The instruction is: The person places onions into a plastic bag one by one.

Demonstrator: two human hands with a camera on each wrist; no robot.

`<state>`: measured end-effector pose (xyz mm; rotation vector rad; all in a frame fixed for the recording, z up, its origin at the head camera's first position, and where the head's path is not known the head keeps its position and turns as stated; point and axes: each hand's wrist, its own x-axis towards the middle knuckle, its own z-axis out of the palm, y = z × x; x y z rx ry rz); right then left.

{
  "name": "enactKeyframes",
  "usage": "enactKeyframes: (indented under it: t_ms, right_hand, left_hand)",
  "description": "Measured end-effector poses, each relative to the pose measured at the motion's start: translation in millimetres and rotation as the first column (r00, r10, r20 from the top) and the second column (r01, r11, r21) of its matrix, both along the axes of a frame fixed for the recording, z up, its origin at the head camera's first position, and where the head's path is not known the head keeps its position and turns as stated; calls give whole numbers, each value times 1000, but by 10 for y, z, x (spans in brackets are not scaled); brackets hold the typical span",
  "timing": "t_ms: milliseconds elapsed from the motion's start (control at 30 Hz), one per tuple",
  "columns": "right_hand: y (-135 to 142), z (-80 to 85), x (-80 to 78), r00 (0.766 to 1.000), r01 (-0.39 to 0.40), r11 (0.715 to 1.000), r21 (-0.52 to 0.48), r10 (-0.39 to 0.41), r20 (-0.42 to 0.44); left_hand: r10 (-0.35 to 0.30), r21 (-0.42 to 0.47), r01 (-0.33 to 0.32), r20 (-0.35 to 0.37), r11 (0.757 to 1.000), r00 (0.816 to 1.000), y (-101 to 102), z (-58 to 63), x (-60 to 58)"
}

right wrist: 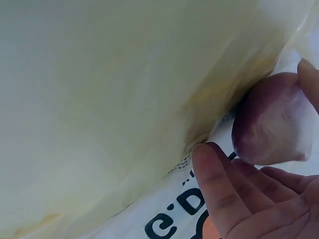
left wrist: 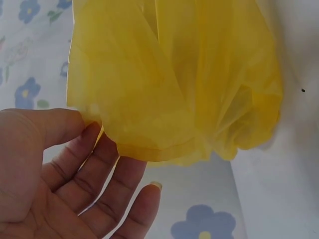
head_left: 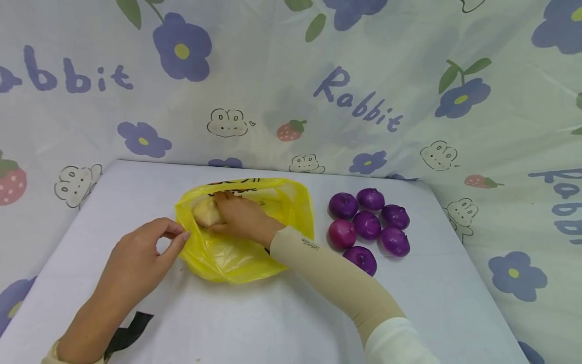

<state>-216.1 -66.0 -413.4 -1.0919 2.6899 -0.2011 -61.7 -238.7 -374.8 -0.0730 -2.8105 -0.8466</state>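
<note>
A yellow plastic bag (head_left: 236,260) lies on the white table with its mouth spread wide. My left hand (head_left: 141,253) pinches the bag's left rim between thumb and fingertips; the left wrist view shows the bag's edge (left wrist: 154,152) between them. Inside the bag is my right hand (head_left: 243,215), at its left part. There it holds a round onion (head_left: 206,212), pale in the head view. The right wrist view shows the onion (right wrist: 274,122) purplish and pale, between the thumb and the fingers (right wrist: 217,174).
To the right of the bag sit several glossy purple onions (head_left: 367,225) in a group, one (head_left: 342,234) redder than the others. The right forearm sleeve partly covers the nearest onion (head_left: 361,259). A cloth printed with flowers and rabbits (head_left: 254,86) hangs behind the table (head_left: 218,323).
</note>
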Motion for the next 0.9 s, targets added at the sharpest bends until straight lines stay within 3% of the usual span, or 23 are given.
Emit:
enactKeyframes:
  t_ms: [400,767,900]
  right_hand:
    - [179,46,-42,1000,13,1000,-12,-12,22]
    - [341,163,77,999,-10,1000,-25,12,48]
    - [420,235,128,998,-17,996,-83,22,64]
  left_hand:
    - [22,-1,-22,14,1000,1000,-11,-6,10]
    - [20,-8,-20,-4,1000,1000,-28,4,7]
    - [29,-9,-28,7,1000,1000,-38,22,10]
